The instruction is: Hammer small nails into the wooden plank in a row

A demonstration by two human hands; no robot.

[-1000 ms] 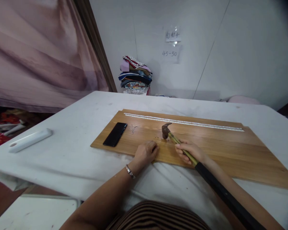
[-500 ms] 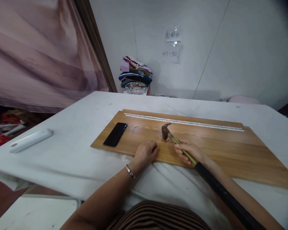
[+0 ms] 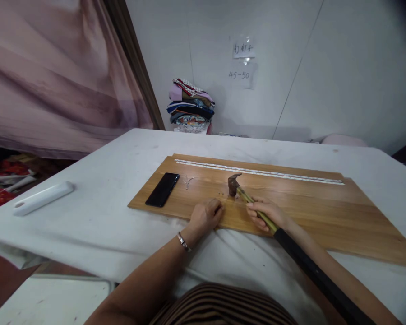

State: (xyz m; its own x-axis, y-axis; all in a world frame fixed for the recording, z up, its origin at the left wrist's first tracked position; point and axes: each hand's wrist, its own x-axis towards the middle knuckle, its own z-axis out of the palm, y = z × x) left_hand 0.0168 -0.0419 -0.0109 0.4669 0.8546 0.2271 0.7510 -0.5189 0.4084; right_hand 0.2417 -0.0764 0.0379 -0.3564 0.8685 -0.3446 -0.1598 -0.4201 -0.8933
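My right hand [image 3: 269,214] grips the yellow shaft of a claw hammer [image 3: 235,184], close to its head. The hammer head rests on a long wooden board [image 3: 318,216] lying on a white-covered table [image 3: 98,216]. The hammer's black grip runs back along my forearm. My left hand [image 3: 206,215] lies on the board's near edge just left of the hammer, fingers curled and pressed together at the tips. What they pinch, if anything, is too small to make out. A bracelet sits on that wrist.
On the board's left end lies a black phone [image 3: 162,189], with small loose nails [image 3: 188,181] beside it. A metal ruler strip [image 3: 257,172] runs along the far edge. A white plastic bar [image 3: 42,197] lies at the table's left. Folded clothes [image 3: 190,106] are stacked by the wall.
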